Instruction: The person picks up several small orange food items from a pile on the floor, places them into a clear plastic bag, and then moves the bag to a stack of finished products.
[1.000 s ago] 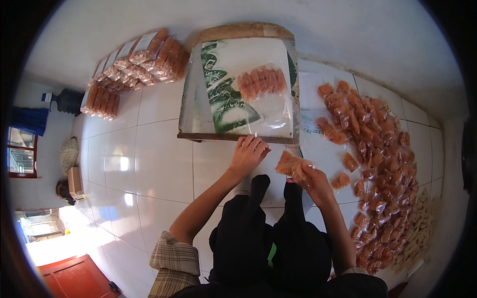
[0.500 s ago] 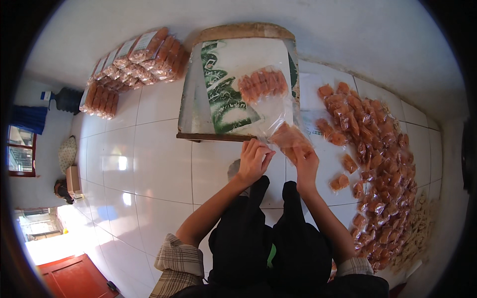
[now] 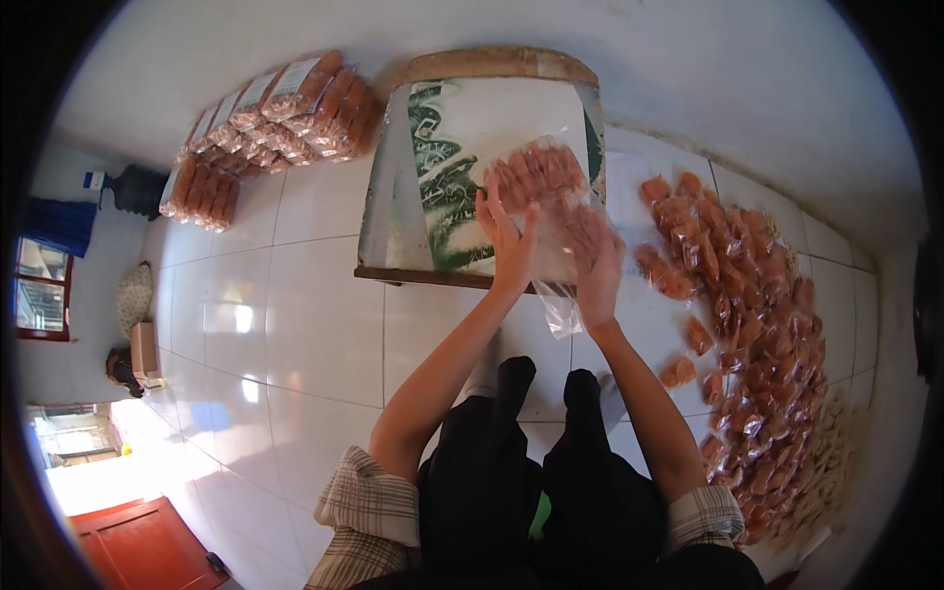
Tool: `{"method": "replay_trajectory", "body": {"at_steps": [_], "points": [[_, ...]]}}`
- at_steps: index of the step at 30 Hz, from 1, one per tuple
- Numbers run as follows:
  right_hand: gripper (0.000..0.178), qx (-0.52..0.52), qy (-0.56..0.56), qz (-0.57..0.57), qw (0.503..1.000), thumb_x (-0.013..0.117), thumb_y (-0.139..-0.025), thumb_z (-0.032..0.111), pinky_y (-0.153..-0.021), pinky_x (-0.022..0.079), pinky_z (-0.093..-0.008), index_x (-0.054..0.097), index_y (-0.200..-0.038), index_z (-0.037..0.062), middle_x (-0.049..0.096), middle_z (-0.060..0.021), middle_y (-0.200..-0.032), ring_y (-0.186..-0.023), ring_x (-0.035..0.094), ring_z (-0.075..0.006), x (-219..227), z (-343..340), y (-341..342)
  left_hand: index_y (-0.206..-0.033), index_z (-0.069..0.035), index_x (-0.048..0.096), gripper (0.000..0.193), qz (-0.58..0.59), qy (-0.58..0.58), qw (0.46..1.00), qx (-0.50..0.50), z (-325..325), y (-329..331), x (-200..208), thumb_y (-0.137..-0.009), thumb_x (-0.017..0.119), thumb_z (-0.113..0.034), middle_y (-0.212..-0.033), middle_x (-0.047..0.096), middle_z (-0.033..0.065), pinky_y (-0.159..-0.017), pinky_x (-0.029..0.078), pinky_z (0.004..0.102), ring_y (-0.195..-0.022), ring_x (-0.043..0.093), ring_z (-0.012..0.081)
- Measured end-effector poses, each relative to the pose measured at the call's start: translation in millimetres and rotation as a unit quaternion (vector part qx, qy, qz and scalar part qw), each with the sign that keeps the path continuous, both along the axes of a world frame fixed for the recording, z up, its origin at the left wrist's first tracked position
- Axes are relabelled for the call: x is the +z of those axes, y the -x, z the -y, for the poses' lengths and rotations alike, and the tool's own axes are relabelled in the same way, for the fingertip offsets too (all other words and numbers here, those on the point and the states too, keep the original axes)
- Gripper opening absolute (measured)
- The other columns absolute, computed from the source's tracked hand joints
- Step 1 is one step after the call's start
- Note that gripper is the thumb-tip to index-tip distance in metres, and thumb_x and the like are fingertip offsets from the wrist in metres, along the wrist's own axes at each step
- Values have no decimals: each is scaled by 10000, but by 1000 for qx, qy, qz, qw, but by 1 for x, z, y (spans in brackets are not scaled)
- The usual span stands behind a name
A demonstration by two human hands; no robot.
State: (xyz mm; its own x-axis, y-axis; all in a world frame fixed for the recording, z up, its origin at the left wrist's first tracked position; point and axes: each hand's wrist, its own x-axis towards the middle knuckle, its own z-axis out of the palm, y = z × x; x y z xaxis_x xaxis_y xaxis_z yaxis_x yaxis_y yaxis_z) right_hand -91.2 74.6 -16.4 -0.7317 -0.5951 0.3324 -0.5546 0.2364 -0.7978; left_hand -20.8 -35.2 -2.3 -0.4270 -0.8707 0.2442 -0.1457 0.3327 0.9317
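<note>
While we sit on the white tiled floor, head view lists: left hand, fingers spread flat, pressing a clear bag of orange snack packets on the low board; right hand, fingers loosely curled on the bag's open end. Done: filled bundles stacked far left. Left: loose packets heaped right. Half a second ago, both hands were nearer us, at the board's edge.
</note>
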Motion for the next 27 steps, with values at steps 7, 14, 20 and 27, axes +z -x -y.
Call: {"method": "replay_trajectory", "body": {"at_steps": [7,14,20,27], "points": [[497,-59,7,-86,995,583,-796,36,-903,339,-407,389,-1254,11,453,-181,-1095,-1018,414,-341,-7,15,13,-1377,-71,158,729,11,32,999,6,-1,9,-12,-844,589,-321,-1405,143,161,-1057,133,424,-1308,43,320],[511,-60,19,-126,990,581,-806,118,-876,352,-427,367,-1254,-4,471,-194,-1118,-1000,422,-351,-12,16,22,-1309,0,214,647,-86,-277,956,33,-40,-8,-12,-830,612,-174,-1239,334,206,-882,399,333,-1038,451,226],[469,-37,0,-50,998,549,-818,116,-869,374,-415,392,-1242,-5,508,-173,-1079,-996,437,-349,-11,29,22,-1271,13,280,596,-150,-361,919,-55,-42,-10,-22,-806,634,-102,-852,553,84,-678,476,243,-758,570,131],[477,-41,-5,-22,999,548,-836,115,-891,377,-403,386,-1273,16,522,-166,-1092,-1036,439,-327,0,13,8,-1271,10,311,601,6,-317,947,-51,-29,-46,3,-782,648,-82,-889,546,104,-755,448,293,-833,543,162]]}}
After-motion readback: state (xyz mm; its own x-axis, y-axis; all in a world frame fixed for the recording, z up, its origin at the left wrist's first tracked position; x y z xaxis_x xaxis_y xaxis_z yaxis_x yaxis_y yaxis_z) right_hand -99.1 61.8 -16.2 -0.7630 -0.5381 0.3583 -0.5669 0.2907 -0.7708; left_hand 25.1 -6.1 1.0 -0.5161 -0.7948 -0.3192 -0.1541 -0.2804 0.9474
